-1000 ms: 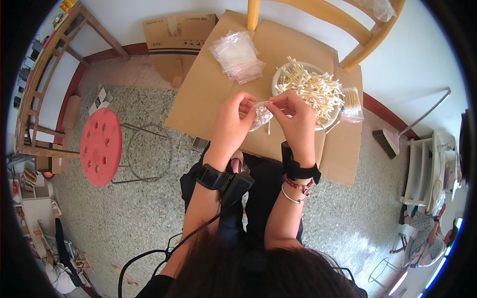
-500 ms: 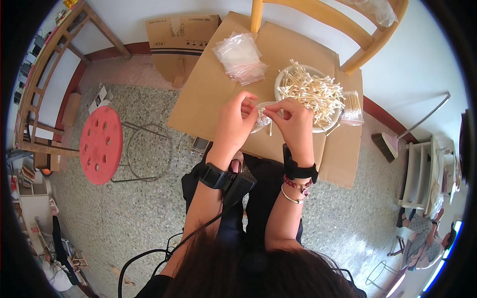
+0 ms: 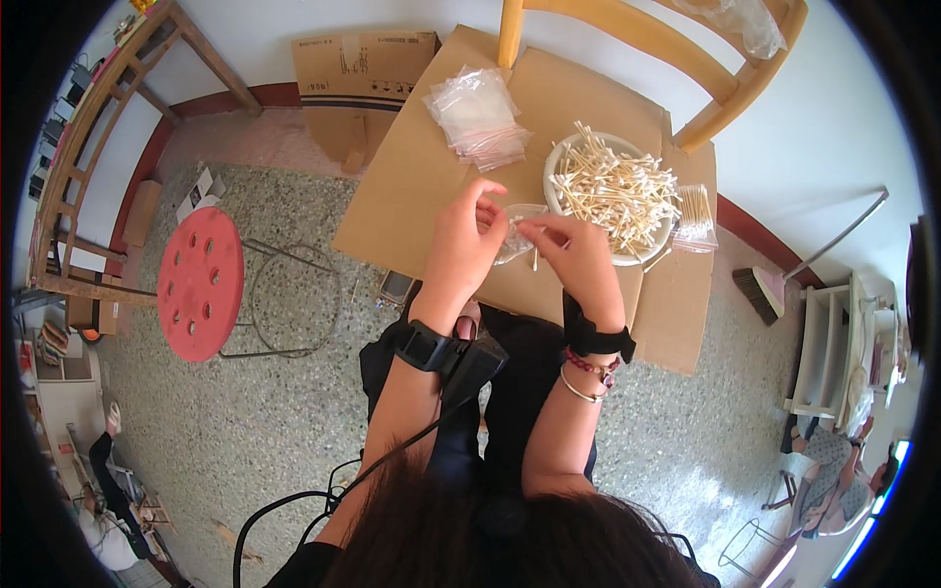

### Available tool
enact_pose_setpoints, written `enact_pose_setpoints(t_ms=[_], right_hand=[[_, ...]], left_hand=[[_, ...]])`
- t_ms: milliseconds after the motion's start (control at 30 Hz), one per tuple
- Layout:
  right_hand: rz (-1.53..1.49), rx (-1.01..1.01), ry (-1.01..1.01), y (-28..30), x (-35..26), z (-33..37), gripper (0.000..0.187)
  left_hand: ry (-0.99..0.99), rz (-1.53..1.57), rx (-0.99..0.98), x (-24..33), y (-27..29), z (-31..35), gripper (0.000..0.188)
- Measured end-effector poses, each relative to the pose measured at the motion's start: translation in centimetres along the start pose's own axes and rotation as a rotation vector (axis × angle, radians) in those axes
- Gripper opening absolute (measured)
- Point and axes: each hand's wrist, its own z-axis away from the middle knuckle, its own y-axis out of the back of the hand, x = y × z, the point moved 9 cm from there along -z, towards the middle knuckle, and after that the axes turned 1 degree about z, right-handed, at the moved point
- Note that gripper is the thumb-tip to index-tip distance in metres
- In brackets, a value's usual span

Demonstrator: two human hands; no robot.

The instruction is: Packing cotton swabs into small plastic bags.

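Observation:
Above the near edge of the cardboard-covered chair seat, a small clear plastic bag point(image 3: 518, 253) is between my hands. My left hand point(image 3: 465, 235) is closed on its left side, fingers curled. At its top, my right hand point(image 3: 580, 257) is pinched near white cotton tips; my fingers hide what they grip. Just beyond the right hand stands a round white bowl point(image 3: 551, 192) heaped with loose cotton swabs point(image 3: 616, 188). A stack of flat clear zip bags point(image 3: 478, 113) lies farther left. Right of the bowl is a filled bag of swabs point(image 3: 695, 214).
The seat's cardboard point(image 3: 402, 196) sticks out past its edges, below a wooden chair back point(image 3: 647, 34). A red round stool point(image 3: 200, 284) stands to the left. At the right are a broom point(image 3: 760, 292) and a white shelf point(image 3: 821, 343). Another person point(image 3: 833, 480) sits at the far lower right.
My right hand has shifted slightly toward me, its fingertips lower at the bag. The left hand keeps its place. More of the clear bag shows between them.

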Motion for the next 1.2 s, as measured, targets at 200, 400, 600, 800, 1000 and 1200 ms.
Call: enact_pose_setpoints(t_ms=[200, 400, 600, 800, 1000, 1200], right_hand=[[-0.094, 0.212, -0.23, 2.7, 1.7, 0.6, 0.02], [-0.202, -0.09, -0.35, -2.1, 5.0, 0.7, 0.015], [-0.024, -0.053, -0.489, -3.1, 8.2, 0.9, 0.012], [0.132, -0.157, -0.405, -5.0, 8.9, 0.3, 0.014], [0.348, -0.089, -0.215, -5.3, 9.0, -0.1, 0.006], [0.365, -0.134, -0.154, -6.3, 8.5, -0.7, 0.008]], left_hand=[[-0.168, -0.096, 0.236, 1.8, 2.6, -0.1, 0.024], [0.018, -0.647, -0.049, -3.4, 1.0, 1.1, 0.024], [0.13, -0.754, -0.234, -4.7, -0.8, 2.0, 0.025], [0.04, -0.682, -0.197, -4.0, -0.7, 1.9, 0.025], [-0.001, -0.636, -0.184, -3.7, -1.3, 1.6, 0.025], [-0.019, -0.574, -0.174, -3.9, -1.1, 1.2, 0.023]])
